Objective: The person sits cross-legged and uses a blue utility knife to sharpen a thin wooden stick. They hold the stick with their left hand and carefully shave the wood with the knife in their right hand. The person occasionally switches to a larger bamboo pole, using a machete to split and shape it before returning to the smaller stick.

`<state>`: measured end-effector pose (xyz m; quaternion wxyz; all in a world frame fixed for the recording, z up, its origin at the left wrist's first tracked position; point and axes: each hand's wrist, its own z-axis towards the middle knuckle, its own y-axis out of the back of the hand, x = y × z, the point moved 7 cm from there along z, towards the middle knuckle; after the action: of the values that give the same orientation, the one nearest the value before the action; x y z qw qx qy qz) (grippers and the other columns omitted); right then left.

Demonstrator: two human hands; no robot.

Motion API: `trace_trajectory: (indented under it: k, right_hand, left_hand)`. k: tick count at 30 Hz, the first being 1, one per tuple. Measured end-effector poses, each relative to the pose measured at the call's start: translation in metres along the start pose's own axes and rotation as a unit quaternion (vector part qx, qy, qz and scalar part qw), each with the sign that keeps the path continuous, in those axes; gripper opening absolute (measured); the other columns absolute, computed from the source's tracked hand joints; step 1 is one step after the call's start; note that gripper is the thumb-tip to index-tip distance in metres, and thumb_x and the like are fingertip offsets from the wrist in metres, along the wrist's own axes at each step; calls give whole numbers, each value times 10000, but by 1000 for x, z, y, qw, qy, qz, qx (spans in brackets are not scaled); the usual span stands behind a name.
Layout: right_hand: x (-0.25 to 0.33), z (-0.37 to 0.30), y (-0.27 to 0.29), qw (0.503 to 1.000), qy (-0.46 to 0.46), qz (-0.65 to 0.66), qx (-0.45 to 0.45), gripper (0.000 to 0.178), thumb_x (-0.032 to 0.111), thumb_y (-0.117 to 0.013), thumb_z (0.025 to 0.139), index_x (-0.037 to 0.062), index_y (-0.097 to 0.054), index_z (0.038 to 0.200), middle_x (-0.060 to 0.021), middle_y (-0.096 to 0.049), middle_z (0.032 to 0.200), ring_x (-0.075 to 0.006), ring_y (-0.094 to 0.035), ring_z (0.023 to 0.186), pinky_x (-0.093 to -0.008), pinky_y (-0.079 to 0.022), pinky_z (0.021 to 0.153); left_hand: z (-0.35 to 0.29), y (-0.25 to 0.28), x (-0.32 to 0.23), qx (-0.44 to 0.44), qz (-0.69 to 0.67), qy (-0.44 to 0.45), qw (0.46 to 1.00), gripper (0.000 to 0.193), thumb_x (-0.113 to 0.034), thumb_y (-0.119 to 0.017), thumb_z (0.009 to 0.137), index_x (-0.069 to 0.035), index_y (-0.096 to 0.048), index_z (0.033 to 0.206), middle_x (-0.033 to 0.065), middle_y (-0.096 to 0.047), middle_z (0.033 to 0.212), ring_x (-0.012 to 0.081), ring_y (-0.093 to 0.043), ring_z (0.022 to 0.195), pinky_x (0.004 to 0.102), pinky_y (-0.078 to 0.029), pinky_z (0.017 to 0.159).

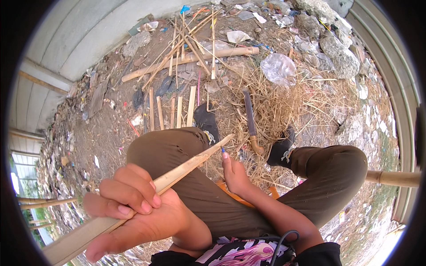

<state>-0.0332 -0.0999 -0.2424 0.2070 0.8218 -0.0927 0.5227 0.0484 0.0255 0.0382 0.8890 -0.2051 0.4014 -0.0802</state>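
Note:
A long split bamboo strip (186, 168) runs slantwise from the lower left up to between my knees. My left hand (142, 208) is closed around its near part, fingers over the top and thumb below. Close to the strip's far end is my right hand (236, 177), closed with the thumb up on a small blue-tipped object (223, 150); the rest of that object is hidden in the fist. Beyond the right hand, a machete (251, 117) with a dark blade and wooden handle lies on the ground between my feet.
Several short bamboo slats (179, 111) lie side by side past my left knee. Farther off, thin bamboo sticks (195, 40) cross over a bamboo pole (195, 56). Dry shavings (284, 102), a clear plastic bag (278, 69) and rocks (339, 55) are at the right.

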Motion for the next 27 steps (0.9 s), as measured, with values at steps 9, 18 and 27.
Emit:
trace_trajectory:
  k: [9,18,27]
  right_hand:
    - [59,-37,-6,995,74,-14,59,449,307,-335,1048,-47,-538,860,-299,-566,678,-503,-559,670,-529,-431,629]
    - [51,-30,-7,996,70,-43,22,470,324,-320,1047,-41,-541,851,-304,-570,660,-509,-561,649,-555,-440,622]
    - [46,-21,-6,996,64,-55,10,516,355,-300,1047,-42,-557,841,-306,-584,685,-498,-581,681,-565,-447,661]
  left_hand:
    - [17,11,10,83,-141,64,984,657,-772,-421,852,-149,-361,650,-28,-328,479,62,-269,383,181,-186,389]
    - [10,6,8,27,-93,51,994,674,-791,-384,848,-155,-343,630,-26,-307,467,65,-257,373,184,-166,376]
    - [10,8,7,-44,-25,27,998,684,-793,-339,860,-161,-321,601,-21,-267,458,74,-237,357,185,-158,344]
